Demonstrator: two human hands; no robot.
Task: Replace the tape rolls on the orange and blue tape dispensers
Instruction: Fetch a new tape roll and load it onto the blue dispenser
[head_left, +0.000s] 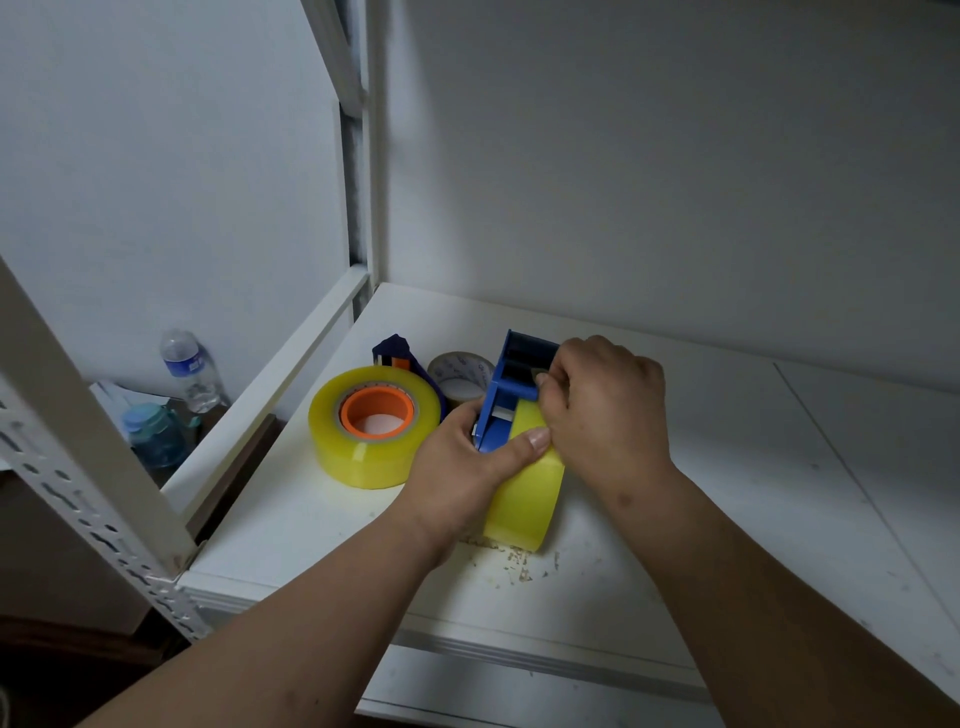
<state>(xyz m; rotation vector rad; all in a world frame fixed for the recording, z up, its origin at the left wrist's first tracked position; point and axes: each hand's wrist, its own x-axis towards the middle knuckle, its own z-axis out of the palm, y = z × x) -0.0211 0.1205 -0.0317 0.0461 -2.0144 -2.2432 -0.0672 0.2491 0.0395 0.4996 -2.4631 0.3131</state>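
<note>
Left hand (470, 457) clamped around glossy yellow tape roll (527, 493) and blue plastic dispenser (511, 387), thumb flat across the roll's smooth curve. Right hand (605, 410) just beside, fingers curled, pinching at the dispenser's boxy frame. Left of both hands, flat on the white shelf (727, 493): second translucent yellow roll (374, 426) with ridged orange core. Behind, a spent cardboard core (460, 374). Crumbly debris (511, 564) under the left wrist.

Markings visible on the shelf and beside it: none legible.

Blue print runs round the core (460, 370) of the roll at 12 o'clock from the hands; a blue label wraps the bottle (189, 370) at 9 o'clock. Both are too small and blurred to read.
</note>
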